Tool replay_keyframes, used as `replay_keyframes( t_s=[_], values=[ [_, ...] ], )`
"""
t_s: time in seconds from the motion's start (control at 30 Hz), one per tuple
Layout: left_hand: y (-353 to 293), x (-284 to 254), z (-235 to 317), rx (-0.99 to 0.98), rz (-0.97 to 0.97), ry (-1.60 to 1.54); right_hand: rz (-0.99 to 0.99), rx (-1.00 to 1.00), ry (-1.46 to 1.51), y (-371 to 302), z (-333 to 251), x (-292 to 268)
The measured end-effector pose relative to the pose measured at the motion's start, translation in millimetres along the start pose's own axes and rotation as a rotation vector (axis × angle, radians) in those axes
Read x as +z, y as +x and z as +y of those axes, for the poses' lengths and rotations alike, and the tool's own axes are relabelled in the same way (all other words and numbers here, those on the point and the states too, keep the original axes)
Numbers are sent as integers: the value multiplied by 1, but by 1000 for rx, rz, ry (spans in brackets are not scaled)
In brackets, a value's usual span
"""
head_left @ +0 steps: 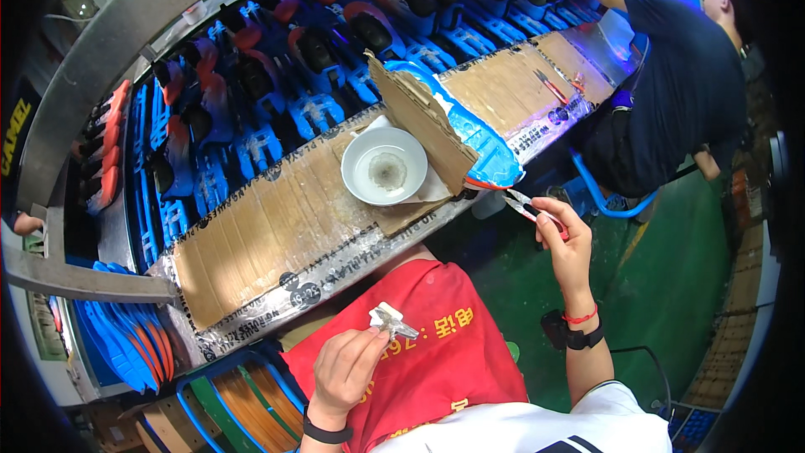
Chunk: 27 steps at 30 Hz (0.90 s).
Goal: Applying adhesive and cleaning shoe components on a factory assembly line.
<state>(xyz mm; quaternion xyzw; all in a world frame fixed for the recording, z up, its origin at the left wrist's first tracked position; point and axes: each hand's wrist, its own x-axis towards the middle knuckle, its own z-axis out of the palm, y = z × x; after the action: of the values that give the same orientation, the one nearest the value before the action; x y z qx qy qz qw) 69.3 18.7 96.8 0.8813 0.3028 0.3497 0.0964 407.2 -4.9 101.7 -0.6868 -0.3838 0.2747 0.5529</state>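
My right hand (pixel 567 235) is closed on red-handled pliers (pixel 532 208), whose grey jaws are at the near end of a blue shoe sole (pixel 486 148). I cannot tell whether the jaws grip it. That sole leans along an upright piece of cardboard (pixel 423 126) on the bench. Low over the red apron (pixel 419 294) on my lap, my left hand (pixel 345 369) pinches a small white and grey scrap (pixel 392 320) between thumb and fingers. Beside the cardboard stands a white bowl (pixel 356 164) holding cloudy liquid with grey residue in its middle.
Behind the bench's cardboard cover (pixel 260 239) lie rows of blue and red shoe parts (pixel 251 75). Blue and orange soles (pixel 126 344) are stacked at lower left. A metal frame (pixel 92 281) crosses the left. A person in dark clothes (pixel 683 75) sits at right, near red-handled tools (pixel 550 86).
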Motion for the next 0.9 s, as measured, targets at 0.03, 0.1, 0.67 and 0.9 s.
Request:
replay_keyframes(
  t_s=[0.03,0.1,0.67,0.9],
  values=[
    [0,0,0,-2,-7,5,34,-96,-68,-1,-1,2],
    [0,0,0,-1,-3,-1,69,-192,-136,-2,-4,4],
    [-3,1,0,-9,7,22,67,-381,-422,1,-4,11],
    [-2,1,0,-11,2,10,160,-478,-531,1,1,10]
  ],
)
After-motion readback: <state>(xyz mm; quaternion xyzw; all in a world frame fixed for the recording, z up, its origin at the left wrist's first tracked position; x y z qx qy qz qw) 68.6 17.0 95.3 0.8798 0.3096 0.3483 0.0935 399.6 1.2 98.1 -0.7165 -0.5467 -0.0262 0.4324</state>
